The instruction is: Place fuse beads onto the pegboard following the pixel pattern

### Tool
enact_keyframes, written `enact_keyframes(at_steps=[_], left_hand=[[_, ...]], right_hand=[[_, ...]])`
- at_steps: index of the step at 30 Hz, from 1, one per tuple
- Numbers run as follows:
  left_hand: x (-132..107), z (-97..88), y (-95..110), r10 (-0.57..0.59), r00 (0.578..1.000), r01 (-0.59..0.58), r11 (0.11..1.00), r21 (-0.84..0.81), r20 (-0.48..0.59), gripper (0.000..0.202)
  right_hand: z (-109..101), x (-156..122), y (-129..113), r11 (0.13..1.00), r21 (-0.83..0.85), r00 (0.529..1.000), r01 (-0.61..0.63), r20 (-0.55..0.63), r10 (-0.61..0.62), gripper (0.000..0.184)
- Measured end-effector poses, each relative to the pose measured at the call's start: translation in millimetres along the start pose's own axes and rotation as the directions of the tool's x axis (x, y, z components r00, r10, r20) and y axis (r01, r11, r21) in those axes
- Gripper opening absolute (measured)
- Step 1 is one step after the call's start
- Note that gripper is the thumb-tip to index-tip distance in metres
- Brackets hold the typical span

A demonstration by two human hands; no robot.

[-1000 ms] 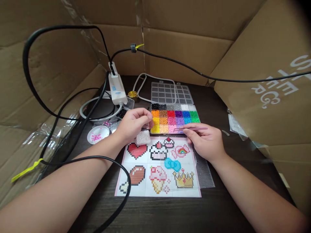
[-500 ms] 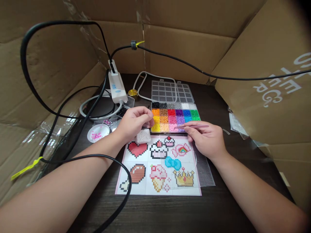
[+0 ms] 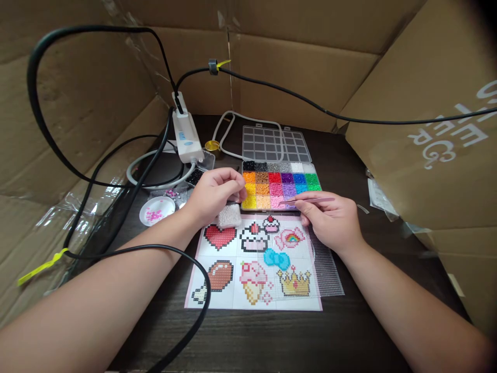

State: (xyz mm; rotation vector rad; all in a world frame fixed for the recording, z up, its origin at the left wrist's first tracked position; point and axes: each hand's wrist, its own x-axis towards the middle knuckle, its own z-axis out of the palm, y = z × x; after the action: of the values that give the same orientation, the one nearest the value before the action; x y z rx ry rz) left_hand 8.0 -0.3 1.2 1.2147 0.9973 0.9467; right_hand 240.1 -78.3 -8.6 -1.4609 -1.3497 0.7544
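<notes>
Pink tweezers [image 3: 320, 200] are pinched in my right hand [image 3: 334, 220], their tips over the pink beads [image 3: 277, 201] in the front row of a compartment box [image 3: 267, 210]. My left hand [image 3: 217, 192] is curled, thumb against fingers, at the box's left front corner; whatever its fingers hold is hidden. Just below it sits a small clear box of white beads [image 3: 230, 215]. In front lies a pattern sheet [image 3: 234, 304] with a heart, cupcakes, an ice cream and a crown. On its right side rests a clear pegboard [image 3: 330, 277] with a blue bead bow [image 3: 276, 259].
A white dish [image 3: 146, 219] of pink beads stands left of my left forearm. Behind are a power strip [image 3: 187, 135], a gold-coloured tin [image 3: 212, 146] and the box's open lid [image 3: 275, 145]. A black cable [image 3: 196, 269] loops over my left forearm. Cardboard walls [image 3: 291, 57] surround the table.
The view has shifted slightly. Both hands keep nearly the same place and pose, with the tweezer tips still over the pink beads.
</notes>
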Motion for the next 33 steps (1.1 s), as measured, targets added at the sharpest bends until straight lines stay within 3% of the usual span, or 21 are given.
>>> enact_keyframes(at_steps=[22,26,30,33], left_hand=[[-1,1.6,0,0.003,1.0,-0.003,1.0,0.005,-0.01,0.009],[0,1.8,0,0.007,1.0,-0.007,1.0,0.004,-0.01,0.009],[0,1.4,-1,0.01,1.0,-0.01,1.0,0.002,-0.005,0.009],[0,1.4,0,0.016,1.0,-0.016,1.0,0.0,-0.006,0.009]], right_hand=[[-6,1,3,0.998,0.057,1.0,-0.008,0.015,0.008,0.014],[-13,-2,5,0.992,0.123,0.991,-0.019,0.134,0.003,0.014],[-19,-5,7,0.984,0.161,0.949,-0.072,0.315,0.018,0.013],[-20,-4,8,0.98,0.17,0.924,-0.102,0.38,0.03,0.014]])
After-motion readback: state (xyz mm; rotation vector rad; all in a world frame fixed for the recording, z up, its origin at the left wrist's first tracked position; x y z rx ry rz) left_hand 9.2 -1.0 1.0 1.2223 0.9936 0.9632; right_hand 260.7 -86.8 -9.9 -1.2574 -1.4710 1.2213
